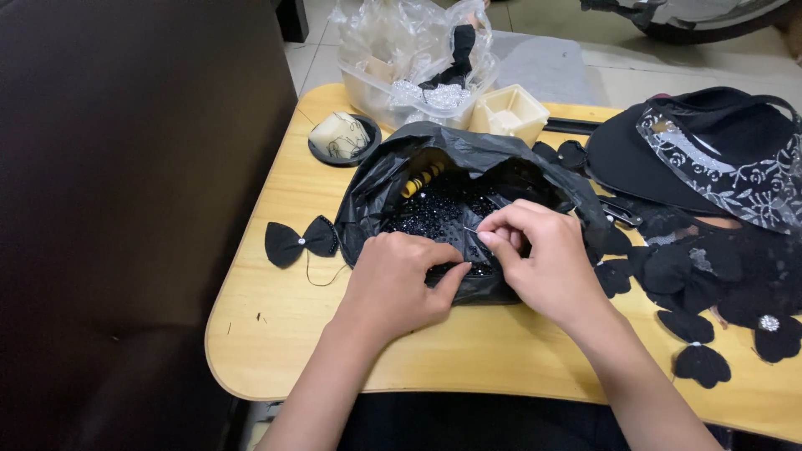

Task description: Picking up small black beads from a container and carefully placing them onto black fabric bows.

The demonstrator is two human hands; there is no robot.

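Two hands meet over the black bag (393,179) of loose, slippery beads (430,215): right grip (489,238) pinches a thin needle (471,230), left grip (455,271) presses soft fabric just beneath

A crumpled black plastic bag (468,159) lies open just beyond both hands; a clear plastic bag (401,38) sits in a tub farther beyond.

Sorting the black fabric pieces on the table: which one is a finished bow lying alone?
The black bow left of the black plastic bag, with a small bead at its centre; the other petal pieces lie clustered at the right.
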